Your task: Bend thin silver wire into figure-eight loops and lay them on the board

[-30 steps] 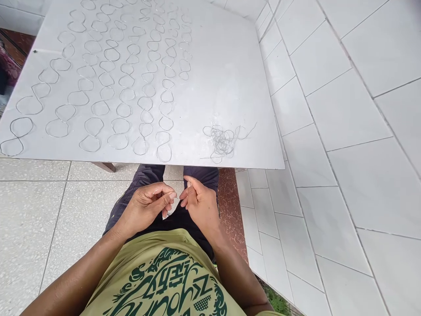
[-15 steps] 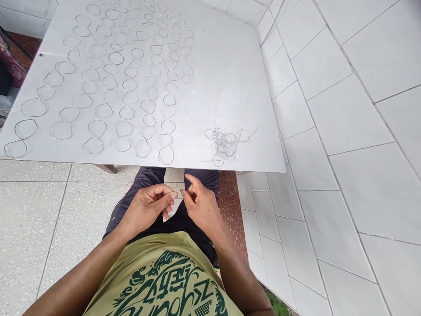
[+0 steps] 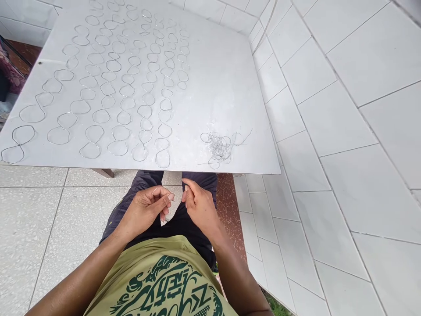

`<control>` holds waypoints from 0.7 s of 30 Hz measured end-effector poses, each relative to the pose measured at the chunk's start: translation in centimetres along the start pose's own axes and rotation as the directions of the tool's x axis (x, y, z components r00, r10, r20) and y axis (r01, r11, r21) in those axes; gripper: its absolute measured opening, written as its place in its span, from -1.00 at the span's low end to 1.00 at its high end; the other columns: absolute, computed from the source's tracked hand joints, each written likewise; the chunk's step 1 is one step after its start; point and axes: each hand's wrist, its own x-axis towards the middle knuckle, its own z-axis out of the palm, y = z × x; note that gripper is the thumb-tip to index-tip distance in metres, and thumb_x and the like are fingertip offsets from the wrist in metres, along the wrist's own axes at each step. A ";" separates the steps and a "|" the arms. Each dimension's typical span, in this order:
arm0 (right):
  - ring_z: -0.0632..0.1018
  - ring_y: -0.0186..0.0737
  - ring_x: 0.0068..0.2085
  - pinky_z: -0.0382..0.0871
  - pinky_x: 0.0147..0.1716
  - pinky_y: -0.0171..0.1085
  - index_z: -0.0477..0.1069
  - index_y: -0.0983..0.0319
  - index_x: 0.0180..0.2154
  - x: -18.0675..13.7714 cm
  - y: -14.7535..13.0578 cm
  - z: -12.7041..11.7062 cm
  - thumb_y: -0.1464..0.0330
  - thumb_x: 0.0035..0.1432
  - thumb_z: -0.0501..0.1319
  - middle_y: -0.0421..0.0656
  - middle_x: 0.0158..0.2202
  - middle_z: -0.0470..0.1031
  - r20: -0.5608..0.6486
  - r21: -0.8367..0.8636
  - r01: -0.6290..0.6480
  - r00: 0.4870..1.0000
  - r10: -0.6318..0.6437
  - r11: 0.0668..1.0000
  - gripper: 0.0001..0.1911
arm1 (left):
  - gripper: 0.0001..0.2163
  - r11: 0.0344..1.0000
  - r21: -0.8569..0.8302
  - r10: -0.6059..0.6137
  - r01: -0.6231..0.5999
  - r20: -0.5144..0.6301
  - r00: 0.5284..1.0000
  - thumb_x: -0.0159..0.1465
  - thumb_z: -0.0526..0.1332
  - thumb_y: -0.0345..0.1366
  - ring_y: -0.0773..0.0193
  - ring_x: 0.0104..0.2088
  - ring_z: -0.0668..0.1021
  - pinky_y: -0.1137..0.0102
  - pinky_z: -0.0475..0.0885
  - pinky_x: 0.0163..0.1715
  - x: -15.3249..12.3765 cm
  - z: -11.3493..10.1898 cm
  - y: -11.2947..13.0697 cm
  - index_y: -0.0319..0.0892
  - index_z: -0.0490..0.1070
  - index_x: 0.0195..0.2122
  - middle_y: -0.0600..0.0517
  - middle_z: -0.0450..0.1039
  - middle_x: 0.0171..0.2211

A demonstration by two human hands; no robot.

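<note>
Left hand point(image 3: 148, 210): we see its thumb and forefinger pinched together, gripping a thin wire point(image 3: 176, 201) above the person's lap.
Right hand point(image 3: 203, 211): here we find the forefinger stretched forward, the other fingers curled in at the wire's right end — whether they clamp it, we cannot tell.
Wire: there it is, a fine strand crossing the small gap between the hands, just off the near edge of the table point(image 3: 230, 83), with a curve showing over the left fingers.
Tangle point(image 3: 219, 148): we have loose, looped wire lying near right on the table, apart from the shaped pieces.
Figure-eights: rows of them fill the left; we point to the dark one point(image 3: 20, 145) at the near left corner.
Bending well: we'd judge a steady left pinch matters most — right fingers easing the strand around smoothly, without kinks, both loops kept even.
</note>
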 end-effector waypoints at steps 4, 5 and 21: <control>0.56 -0.24 -0.45 0.46 -0.36 -0.25 0.35 0.21 0.22 -0.1 0.0 0.7 0.27 0.46 0.12 -0.19 -0.36 0.59 -0.071 0.157 -0.119 0.989 0.131 0.980 -0.62 | -0.71 1.000 -0.007 0.006 -0.006 -0.036 0.999 0.35 0.35 -0.10 0.39 -0.60 0.47 0.48 0.40 -0.54 0.0 0.1 0.3 -0.17 0.46 -0.41 0.11 0.45 -0.54; 0.55 -0.27 -0.48 0.44 -0.42 -0.27 0.37 0.21 0.18 -0.1 0.0 0.8 0.25 0.45 0.14 -0.20 -0.37 0.60 -0.061 0.218 -0.145 0.985 0.162 0.965 -0.65 | -0.72 1.000 -0.014 0.011 -0.012 -0.052 0.999 0.35 0.35 -0.10 0.39 -0.60 0.47 0.47 0.40 -0.54 0.0 0.1 0.3 -0.17 0.47 -0.41 0.11 0.45 -0.53; 0.63 -0.16 -0.23 0.52 -0.12 -0.17 0.56 0.24 0.11 -0.6 0.5 0.8 0.41 0.46 0.05 -0.06 -0.24 0.63 -0.034 -0.112 0.209 0.976 -0.214 0.971 -0.63 | -0.69 0.998 -0.057 -0.035 0.038 0.051 0.998 0.38 0.32 -0.05 0.33 -0.56 0.54 0.44 0.50 -0.55 -0.2 0.0 -0.8 -0.19 0.49 -0.35 0.07 0.50 -0.49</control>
